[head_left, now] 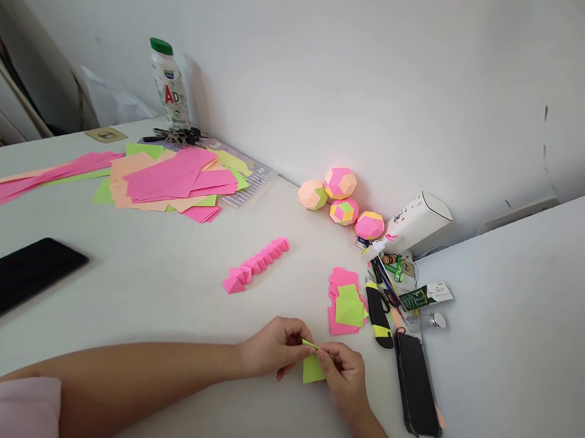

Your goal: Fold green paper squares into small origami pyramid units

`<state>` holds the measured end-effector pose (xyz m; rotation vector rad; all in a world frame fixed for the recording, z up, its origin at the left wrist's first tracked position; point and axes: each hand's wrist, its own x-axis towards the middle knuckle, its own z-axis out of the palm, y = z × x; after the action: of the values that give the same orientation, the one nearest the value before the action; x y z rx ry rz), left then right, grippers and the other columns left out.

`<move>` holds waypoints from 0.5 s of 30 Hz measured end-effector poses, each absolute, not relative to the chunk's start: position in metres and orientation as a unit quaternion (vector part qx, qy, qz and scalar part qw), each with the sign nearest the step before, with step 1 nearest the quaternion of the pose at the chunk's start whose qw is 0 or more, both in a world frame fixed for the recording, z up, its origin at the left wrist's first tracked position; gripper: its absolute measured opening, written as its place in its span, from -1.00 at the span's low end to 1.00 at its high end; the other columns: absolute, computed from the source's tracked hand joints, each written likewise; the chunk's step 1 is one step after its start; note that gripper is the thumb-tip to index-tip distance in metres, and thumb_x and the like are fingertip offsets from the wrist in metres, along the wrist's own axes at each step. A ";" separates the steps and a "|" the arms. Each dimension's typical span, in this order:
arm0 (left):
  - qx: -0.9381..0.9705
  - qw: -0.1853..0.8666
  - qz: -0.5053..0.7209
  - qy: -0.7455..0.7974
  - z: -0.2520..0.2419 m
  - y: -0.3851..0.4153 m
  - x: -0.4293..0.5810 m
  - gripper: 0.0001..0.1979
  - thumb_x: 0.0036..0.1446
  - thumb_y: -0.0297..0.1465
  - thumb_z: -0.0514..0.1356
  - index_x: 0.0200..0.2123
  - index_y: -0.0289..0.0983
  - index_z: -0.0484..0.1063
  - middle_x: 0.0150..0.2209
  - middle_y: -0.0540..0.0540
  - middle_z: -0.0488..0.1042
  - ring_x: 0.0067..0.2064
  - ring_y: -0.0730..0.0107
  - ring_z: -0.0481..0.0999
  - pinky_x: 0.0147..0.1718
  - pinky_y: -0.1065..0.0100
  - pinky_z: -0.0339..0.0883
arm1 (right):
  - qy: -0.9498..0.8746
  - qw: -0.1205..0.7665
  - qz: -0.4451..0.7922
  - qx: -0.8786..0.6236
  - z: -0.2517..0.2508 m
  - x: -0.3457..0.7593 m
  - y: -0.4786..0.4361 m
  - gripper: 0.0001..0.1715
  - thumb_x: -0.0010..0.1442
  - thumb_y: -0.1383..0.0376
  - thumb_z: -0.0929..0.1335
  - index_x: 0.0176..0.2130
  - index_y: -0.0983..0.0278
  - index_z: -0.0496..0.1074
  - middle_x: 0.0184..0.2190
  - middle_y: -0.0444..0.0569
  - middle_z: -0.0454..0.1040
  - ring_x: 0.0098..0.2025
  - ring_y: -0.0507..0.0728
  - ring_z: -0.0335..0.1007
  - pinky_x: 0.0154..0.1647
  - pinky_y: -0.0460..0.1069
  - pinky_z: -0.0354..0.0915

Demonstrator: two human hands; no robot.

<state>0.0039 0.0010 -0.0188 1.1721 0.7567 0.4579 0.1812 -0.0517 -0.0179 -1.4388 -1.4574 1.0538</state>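
Note:
Between my two hands, near the table's front, is a yellow-green paper square [313,368] with its top edge being bent over. My left hand [279,346] pinches its upper left part between thumb and fingers. On the upper right, my right hand [344,376] pinches the same sheet and covers part of it. Just beyond my hands lies a small pile of pink paper squares [341,278] with green paper squares [350,306] on top. A row of folded pink paper pieces [259,262] stands farther back to the left.
Several folded paper balls [340,183] sit by the wall. A utility knife [378,315], a phone [416,384] and a white box [417,220] line the right side. Paper sheets [170,177], keys [175,135] and a bottle [169,85] are back left; a black tablet [18,280] lies left.

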 end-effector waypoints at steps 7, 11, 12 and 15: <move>0.536 0.742 0.214 0.341 -0.024 0.001 0.003 -0.70 0.04 -0.13 0.15 -0.41 -0.28 0.30 -0.74 0.16 0.25 -0.73 0.56 0.24 -0.74 0.52 0.07 | -0.581 0.403 0.419 -0.570 -0.017 0.180 -0.052 -0.70 0.11 0.14 0.35 -0.45 0.32 0.48 -0.70 -0.16 0.30 -0.67 0.00 0.19 -0.68 -0.13 0.21; 0.533 0.745 0.214 0.341 -0.021 0.000 0.003 -0.74 0.05 -0.18 0.15 -0.41 -0.27 0.28 -0.74 0.16 0.24 -0.73 0.58 0.23 -0.74 0.53 0.06 | -0.587 0.404 0.408 -0.571 -0.017 0.180 -0.051 -0.70 0.10 0.14 0.36 -0.46 0.33 0.48 -0.69 -0.16 0.30 -0.67 -0.01 0.16 -0.68 -0.13 0.17; 0.532 0.745 0.214 0.342 -0.020 0.000 0.003 -0.75 0.05 -0.19 0.16 -0.42 -0.27 0.27 -0.74 0.17 0.24 -0.73 0.58 0.23 -0.75 0.54 0.05 | -0.590 0.403 0.402 -0.572 -0.017 0.181 -0.051 -0.69 0.10 0.13 0.36 -0.47 0.33 0.48 -0.70 -0.16 0.30 -0.67 -0.02 0.15 -0.68 -0.13 0.16; 0.533 0.743 0.214 0.344 -0.018 0.000 0.003 -0.77 0.05 -0.22 0.16 -0.43 -0.27 0.26 -0.75 0.18 0.24 -0.74 0.59 0.22 -0.75 0.54 0.05 | -0.597 0.398 0.392 -0.576 -0.017 0.181 -0.051 -0.67 0.10 0.12 0.36 -0.47 0.34 0.48 -0.70 -0.15 0.30 -0.66 -0.02 0.12 -0.68 -0.13 0.13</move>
<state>0.0031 0.0003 -0.0180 1.1673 0.7537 0.4699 0.1814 -0.0511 -0.0171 -1.4573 -1.5113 0.9922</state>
